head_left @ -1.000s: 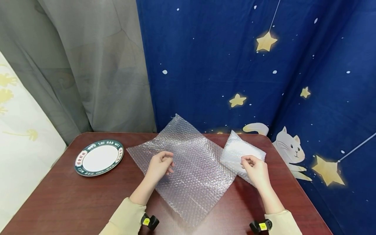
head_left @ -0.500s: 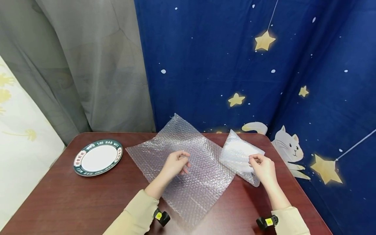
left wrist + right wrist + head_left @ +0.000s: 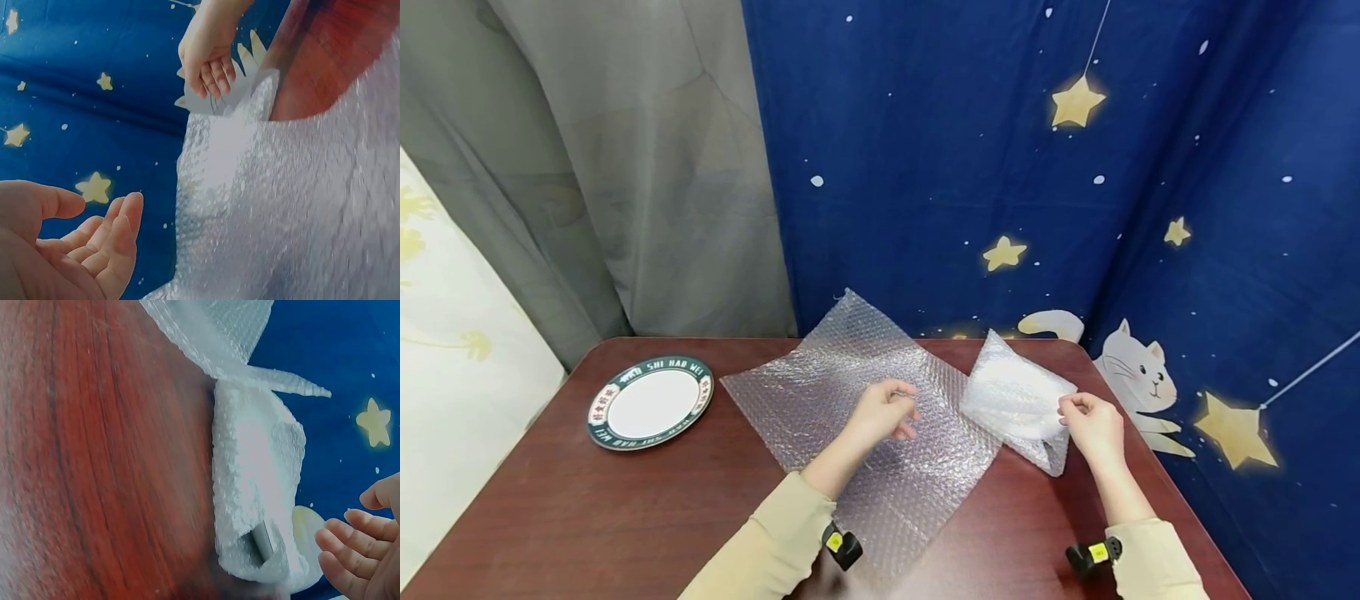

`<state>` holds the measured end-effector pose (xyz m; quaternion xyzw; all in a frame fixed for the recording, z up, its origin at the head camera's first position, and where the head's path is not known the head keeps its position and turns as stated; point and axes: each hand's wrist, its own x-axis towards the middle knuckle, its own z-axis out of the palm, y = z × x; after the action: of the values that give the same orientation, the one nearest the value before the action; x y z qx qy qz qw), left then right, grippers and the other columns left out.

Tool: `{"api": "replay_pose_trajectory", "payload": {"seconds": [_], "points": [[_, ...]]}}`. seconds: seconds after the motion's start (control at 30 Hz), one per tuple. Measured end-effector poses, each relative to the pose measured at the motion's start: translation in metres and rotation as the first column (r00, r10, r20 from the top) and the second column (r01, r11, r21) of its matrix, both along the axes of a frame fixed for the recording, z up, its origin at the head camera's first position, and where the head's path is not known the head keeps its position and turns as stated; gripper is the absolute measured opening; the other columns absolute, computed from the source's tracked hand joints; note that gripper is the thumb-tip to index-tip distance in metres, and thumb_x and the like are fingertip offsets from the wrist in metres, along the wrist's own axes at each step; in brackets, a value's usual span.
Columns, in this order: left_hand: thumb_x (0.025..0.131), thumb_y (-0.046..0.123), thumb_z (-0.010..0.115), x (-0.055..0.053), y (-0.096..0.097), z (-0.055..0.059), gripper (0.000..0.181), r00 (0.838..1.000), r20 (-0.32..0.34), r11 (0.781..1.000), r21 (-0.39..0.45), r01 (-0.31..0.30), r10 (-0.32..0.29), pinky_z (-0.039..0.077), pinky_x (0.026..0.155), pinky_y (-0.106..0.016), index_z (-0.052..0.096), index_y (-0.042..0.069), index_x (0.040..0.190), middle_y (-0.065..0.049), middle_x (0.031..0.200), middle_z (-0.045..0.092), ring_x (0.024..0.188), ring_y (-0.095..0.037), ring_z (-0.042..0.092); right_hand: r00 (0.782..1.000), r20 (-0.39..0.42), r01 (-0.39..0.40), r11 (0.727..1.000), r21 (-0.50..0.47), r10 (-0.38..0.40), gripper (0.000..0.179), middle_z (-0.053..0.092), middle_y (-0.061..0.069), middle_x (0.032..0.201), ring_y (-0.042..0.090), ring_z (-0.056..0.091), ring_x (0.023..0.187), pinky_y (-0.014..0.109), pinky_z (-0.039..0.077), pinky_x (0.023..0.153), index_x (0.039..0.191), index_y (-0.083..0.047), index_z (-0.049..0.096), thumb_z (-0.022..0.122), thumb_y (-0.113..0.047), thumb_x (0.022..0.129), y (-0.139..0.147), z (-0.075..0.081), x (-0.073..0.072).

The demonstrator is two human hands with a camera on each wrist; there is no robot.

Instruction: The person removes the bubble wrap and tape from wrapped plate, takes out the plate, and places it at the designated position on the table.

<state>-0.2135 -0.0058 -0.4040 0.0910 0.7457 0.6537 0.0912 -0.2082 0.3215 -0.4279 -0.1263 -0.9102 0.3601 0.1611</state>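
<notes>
A large sheet of clear bubble wrap [image 3: 932, 467] lies cornerwise across the middle of the table. Over it hovers my left hand [image 3: 882, 411], fingers loosely bent and holding nothing. A small bundle of bubble wrap [image 3: 1011, 392] lies at the sheet's right corner. Its end gapes in the right wrist view, showing the pale edge of a flat thing [image 3: 264, 542] inside; the rest of that thing is hidden. My right hand [image 3: 1095, 429] is beside the bundle's right end, its relaxed fingers apart from the wrap in the right wrist view.
A round plate [image 3: 700, 400] with a dark green patterned rim lies at the table's left. The reddish-brown table [image 3: 647, 508] ends at a blue star-patterned curtain [image 3: 925, 167] and a grey curtain [image 3: 692, 208] behind.
My left hand has moved rightward over the bubble wrap sheet. My right hand has drawn to the right, from over the bundle to its right end. The plate and sheet stay put.
</notes>
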Motion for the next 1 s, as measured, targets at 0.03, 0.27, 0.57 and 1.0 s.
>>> {"api": "replay_pose_trajectory", "payload": {"seconds": [0.03, 0.27, 0.57, 1.0], "points": [[0.084, 0.000, 0.052, 0.000, 0.003, -0.001, 0.030, 1.000, 0.005, 1.000, 0.005, 0.009, -0.009, 0.050, 0.046, -0.023, 0.060, -0.007, 0.113, -0.023, 0.084, 0.067, 0.056, -0.025, 0.067, 1.000, 0.004, 0.008, 1.000, -0.005, -0.008, 0.028, 0.072, 0.012, 0.081, 0.016, 0.068, 0.070, 0.034, 0.044, 0.070, 0.098, 0.001, 0.071, 0.056, -0.022, 0.094, 0.002, 0.000, 0.000], [0.089, 0.003, 0.053, 0.002, 0.024, -0.005, 0.025, 0.995, 0.079, 0.996, 0.066, 0.057, -0.063, 0.057, 0.060, -0.038, 0.059, -0.008, 0.111, -0.022, 0.085, 0.067, 0.067, -0.033, 0.069, 0.999, 0.020, 0.037, 0.999, -0.032, -0.037, 0.032, 0.070, 0.012, 0.079, 0.008, 0.060, 0.061, 0.025, 0.044, 0.057, 0.100, 0.003, 0.069, 0.056, -0.024, 0.094, 0.014, -0.001, -0.005], [0.090, 0.006, 0.055, 0.007, 0.047, -0.012, 0.026, 0.986, 0.146, 0.993, 0.106, 0.058, -0.074, 0.057, 0.067, -0.038, 0.059, -0.011, 0.109, -0.023, 0.094, 0.068, 0.076, -0.033, 0.069, 0.999, 0.031, 0.041, 0.997, -0.072, -0.039, 0.033, 0.069, 0.020, 0.085, 0.032, 0.066, 0.075, 0.024, 0.044, 0.053, 0.104, 0.007, 0.067, 0.051, -0.021, 0.095, 0.028, -0.007, -0.013], [0.090, 0.007, 0.056, 0.016, 0.071, -0.023, 0.027, 0.975, 0.210, 0.991, 0.124, 0.044, -0.069, 0.056, 0.072, -0.039, 0.062, -0.011, 0.110, -0.021, 0.095, 0.068, 0.083, -0.035, 0.068, 0.994, 0.104, 0.049, 0.993, -0.106, -0.038, 0.039, 0.066, 0.026, 0.094, 0.032, 0.066, 0.073, 0.029, 0.049, 0.056, 0.109, 0.010, 0.061, 0.053, -0.025, 0.096, 0.042, -0.017, -0.020]]}}
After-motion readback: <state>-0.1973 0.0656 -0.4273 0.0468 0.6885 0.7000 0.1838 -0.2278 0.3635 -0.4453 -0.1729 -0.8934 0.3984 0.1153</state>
